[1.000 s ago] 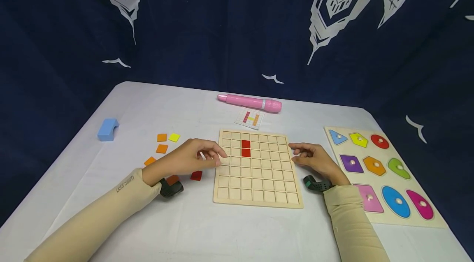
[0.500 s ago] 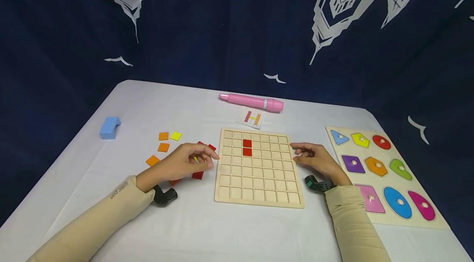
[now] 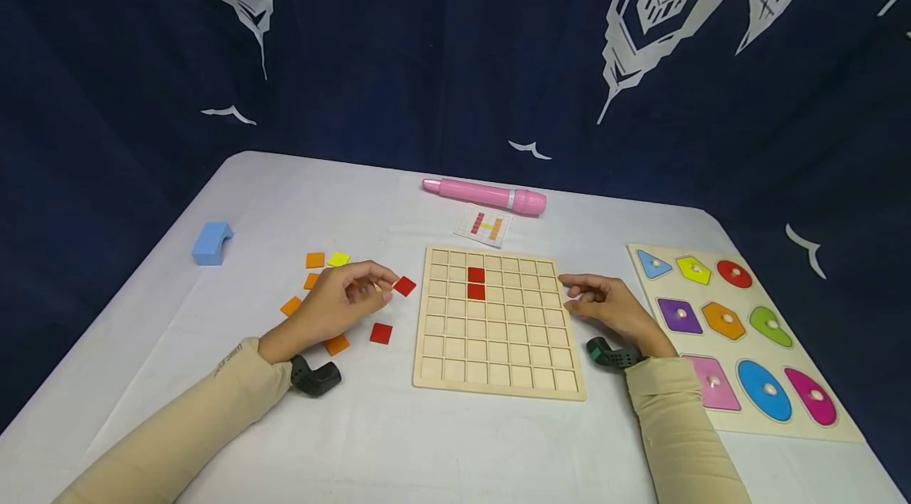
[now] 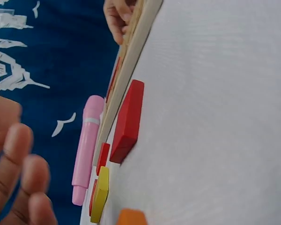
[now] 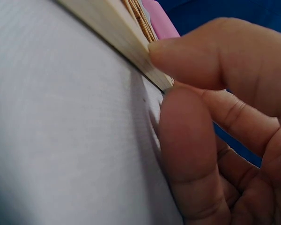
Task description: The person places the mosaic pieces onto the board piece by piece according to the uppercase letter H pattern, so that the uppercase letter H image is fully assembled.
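My left hand [image 3: 334, 300] hovers over loose square tiles left of the wooden grid board [image 3: 497, 349], fingers loosely bent and holding nothing. Just past its fingertips lies a red tile [image 3: 405, 286]; another red tile [image 3: 380, 333] is nearer me. The left wrist view shows a yellow tile [image 4: 99, 194] by the red ones, with the left hand [image 4: 18, 176] apart from them. Two red tiles [image 3: 476, 283] sit one below the other in the board's grid. My right hand [image 3: 605, 306] rests thumb and fingertip against the board's right edge, also seen closely in the right wrist view.
Several orange tiles [image 3: 336, 344] lie around the left hand, which partly covers some. Behind the board are a pattern card [image 3: 484, 226] and a pink pen-shaped thing [image 3: 484, 194]. A blue block [image 3: 211, 244] stands far left, a shape puzzle [image 3: 736, 338] at right.
My left hand has drawn back leftward from the board's left edge, uncovering red tiles beside it. The right hand stays at the right edge. The head view has shifted slightly.
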`<state>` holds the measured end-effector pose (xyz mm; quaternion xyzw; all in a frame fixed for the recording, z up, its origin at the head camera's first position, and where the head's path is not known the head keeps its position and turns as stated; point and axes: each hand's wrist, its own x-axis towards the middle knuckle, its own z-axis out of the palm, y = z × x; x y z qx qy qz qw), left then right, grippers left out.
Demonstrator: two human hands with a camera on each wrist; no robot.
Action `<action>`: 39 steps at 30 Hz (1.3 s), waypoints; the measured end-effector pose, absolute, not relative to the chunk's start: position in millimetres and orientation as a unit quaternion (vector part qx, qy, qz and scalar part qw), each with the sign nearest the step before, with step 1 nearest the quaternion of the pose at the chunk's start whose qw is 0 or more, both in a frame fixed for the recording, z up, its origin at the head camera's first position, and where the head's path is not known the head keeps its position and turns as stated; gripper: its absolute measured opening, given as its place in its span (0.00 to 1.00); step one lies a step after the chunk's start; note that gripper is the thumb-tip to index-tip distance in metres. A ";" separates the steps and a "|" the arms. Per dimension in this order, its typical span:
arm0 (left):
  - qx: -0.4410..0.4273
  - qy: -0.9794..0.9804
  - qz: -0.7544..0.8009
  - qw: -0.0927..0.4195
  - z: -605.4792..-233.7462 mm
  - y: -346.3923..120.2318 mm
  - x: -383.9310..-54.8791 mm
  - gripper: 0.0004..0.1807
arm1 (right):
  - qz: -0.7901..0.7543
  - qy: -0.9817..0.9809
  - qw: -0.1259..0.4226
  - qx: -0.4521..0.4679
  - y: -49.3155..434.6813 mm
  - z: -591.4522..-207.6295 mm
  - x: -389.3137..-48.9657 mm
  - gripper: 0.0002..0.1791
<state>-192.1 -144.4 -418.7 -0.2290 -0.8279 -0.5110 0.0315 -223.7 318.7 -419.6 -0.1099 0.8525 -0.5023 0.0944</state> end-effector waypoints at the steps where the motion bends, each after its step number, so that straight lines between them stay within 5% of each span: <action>1: -0.237 -0.838 -0.490 0.042 -420.5 -145.6 -192.3 0.10 | -0.502 0.853 0.094 -0.110 318.6 -419.4 -223.7 0.29; 9: -0.335 -0.879 -0.320 0.114 -426.1 -155.5 -192.5 0.12 | -0.506 0.849 0.091 -0.121 319.2 -419.3 -223.5 0.28; 39: -0.360 -0.896 -0.257 0.041 -424.0 -169.1 -194.2 0.09 | -0.498 0.854 0.085 -0.122 319.5 -420.7 -223.8 0.28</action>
